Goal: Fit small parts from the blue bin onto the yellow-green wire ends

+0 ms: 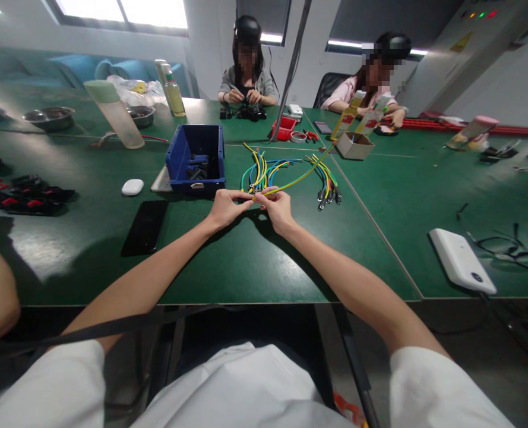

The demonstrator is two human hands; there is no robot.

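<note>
My left hand (226, 207) and my right hand (278, 207) meet over the green table (255, 261), both pinched on one end of a yellow-green wire (300, 176) that runs away up and to the right. Just beyond my fingers lies a loose bundle of yellow, blue and green wires (260, 171). A second bundle with black connector ends (326, 184) lies to the right of it. A blue bin (196, 158) holding dark parts stands behind my left hand.
A black phone (145, 227) and a white oval case (132, 186) lie to the left, black and red parts (25, 196) farther left. A white box (462, 260) and glasses (513, 252) sit at right. Two people work across the table beside bottles, a cardboard box (354, 145) and a red tray (284, 128).
</note>
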